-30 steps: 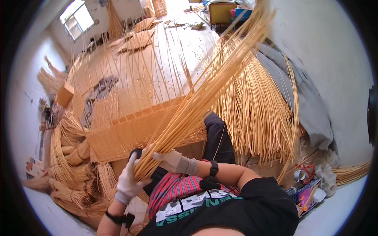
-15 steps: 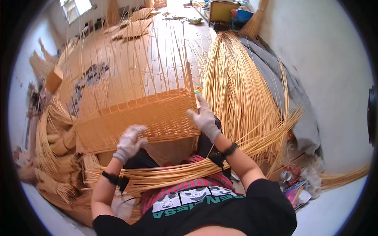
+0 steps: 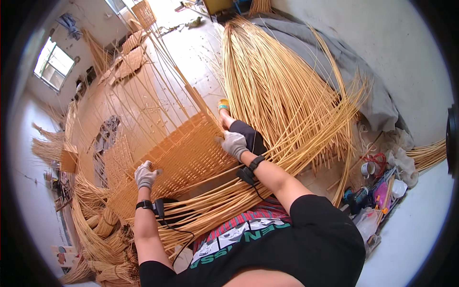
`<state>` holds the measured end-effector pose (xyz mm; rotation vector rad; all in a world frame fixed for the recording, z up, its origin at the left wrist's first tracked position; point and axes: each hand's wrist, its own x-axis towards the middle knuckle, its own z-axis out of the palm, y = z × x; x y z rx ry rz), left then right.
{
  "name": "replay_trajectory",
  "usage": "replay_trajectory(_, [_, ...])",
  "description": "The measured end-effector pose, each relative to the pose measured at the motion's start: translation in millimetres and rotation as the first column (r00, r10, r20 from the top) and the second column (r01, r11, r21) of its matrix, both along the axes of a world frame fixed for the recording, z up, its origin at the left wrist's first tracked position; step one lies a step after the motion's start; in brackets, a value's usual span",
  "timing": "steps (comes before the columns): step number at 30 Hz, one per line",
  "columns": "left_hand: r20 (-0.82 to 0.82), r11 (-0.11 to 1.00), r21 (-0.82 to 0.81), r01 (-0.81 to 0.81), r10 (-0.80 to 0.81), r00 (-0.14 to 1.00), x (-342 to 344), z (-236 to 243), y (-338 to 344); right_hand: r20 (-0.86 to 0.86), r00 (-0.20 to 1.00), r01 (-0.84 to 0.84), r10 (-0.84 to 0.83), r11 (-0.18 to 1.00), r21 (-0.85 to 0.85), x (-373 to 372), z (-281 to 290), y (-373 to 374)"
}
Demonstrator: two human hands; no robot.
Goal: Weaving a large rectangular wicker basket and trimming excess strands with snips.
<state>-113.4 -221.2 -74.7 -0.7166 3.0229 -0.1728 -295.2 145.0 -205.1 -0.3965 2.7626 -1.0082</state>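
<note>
A tan wicker basket, closely woven, with long upright stakes rising from its far edge, leans tilted in front of me. My left hand, in a pale grey glove, is closed over its upper edge toward the left end, thumb apart on the near side. My right hand, gloved too, grips the right end, its fingertips partly hidden by the edge. A bundle of long wicker rods lies across my lap beneath both forearms.
A large fan of peeled rods spreads at the right, beside a grey cloth. More wicker bundles lie at left. Woven panels rest on the far floor. Assorted bags and tools sit at lower right.
The basket has turned, its left end swinging lower and its stakes leaning left. My left hand has moved from the basket's lower front to its upper edge. The view has turned too.
</note>
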Motion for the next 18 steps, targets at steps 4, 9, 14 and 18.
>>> replay_trajectory(4, [-0.028,0.999,0.042,0.030,-0.029,0.999,13,-17,19,-0.081,0.995,0.054,-0.062,0.993,-0.107,-5,-3,24])
replay_trajectory(9, [-0.160,0.991,0.137,-0.001,0.023,0.987,29,-19,53,-0.085,0.996,-0.024,0.023,1.000,-0.016,-12,5,34])
replay_trajectory(14, [-0.447,0.921,-0.011,0.390,-0.353,0.822,53,-5,108,-0.256,0.967,0.006,-0.007,1.000,-0.005,3,44,30])
replay_trajectory(18, [0.231,0.865,0.469,0.180,-0.316,0.920,60,-16,138,-0.208,0.923,-0.382,0.323,0.716,-0.584,66,77,47])
